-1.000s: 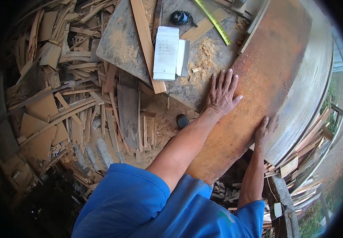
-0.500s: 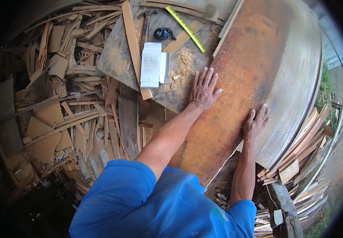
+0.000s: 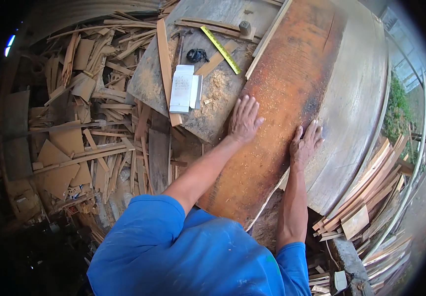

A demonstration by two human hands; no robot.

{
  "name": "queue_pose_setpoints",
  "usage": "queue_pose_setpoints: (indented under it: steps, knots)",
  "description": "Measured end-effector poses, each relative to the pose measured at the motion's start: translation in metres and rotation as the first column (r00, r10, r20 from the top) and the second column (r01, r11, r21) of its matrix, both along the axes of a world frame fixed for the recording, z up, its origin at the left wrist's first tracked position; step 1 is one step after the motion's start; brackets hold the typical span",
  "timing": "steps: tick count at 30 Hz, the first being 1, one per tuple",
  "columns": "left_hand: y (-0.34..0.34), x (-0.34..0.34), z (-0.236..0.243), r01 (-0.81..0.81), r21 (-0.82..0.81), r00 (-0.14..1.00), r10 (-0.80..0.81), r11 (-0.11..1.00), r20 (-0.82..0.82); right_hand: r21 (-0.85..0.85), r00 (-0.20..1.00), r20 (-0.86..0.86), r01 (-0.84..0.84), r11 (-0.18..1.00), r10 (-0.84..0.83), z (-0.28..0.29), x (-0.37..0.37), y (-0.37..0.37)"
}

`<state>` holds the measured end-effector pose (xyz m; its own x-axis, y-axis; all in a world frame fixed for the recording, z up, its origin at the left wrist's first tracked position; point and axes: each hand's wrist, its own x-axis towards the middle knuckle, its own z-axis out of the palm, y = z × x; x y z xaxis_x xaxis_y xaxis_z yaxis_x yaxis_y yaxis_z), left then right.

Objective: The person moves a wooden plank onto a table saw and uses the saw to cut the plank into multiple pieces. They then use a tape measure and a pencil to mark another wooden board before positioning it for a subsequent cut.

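Both hands rest with spread fingers on a long rusty-orange board (image 3: 275, 64) sprinkled with wood shavings. My left hand (image 3: 244, 120) is at its left edge, beside the grey worktop. My right hand (image 3: 305, 143) is at its right edge, against a pale weathered board (image 3: 343, 138). On the worktop (image 3: 146, 86) lie an opened white carton (image 3: 180, 92) with markings, a black bundled object (image 3: 196, 55) I cannot make out, a yellow tape strip (image 3: 220, 49), sawdust and narrow wood strips (image 3: 165, 61).
Heaped offcuts and panels (image 3: 65, 158) fill the left side. Stacked planks (image 3: 356, 192) stand at the right, near a pale curved pipe (image 3: 403, 207) and a concrete post (image 3: 347, 259). A small block (image 3: 245, 28) sits on strips at the far end.
The view has shifted, so the worktop appears further left and shows more of its far end. Both hands have moved forward along the board, the right one more, still with fingers spread.
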<state>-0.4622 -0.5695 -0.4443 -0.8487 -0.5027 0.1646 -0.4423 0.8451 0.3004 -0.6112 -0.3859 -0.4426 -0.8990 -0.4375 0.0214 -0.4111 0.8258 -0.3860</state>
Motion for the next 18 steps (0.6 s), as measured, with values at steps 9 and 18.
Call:
queue_pose_setpoints:
  steps: [9,18]
  knots:
    - [0.041,-0.014,0.007,-0.083,0.010,0.983,0.081,0.996,0.164,-0.065,0.999,-0.052,-0.005,0.998,0.001,-0.009,-0.014,-0.004]
    - [0.030,-0.039,0.000,-0.090,-0.033,0.973,0.095,0.995,0.209,-0.080,0.999,0.040,0.009,0.997,-0.005,-0.007,-0.041,-0.011]
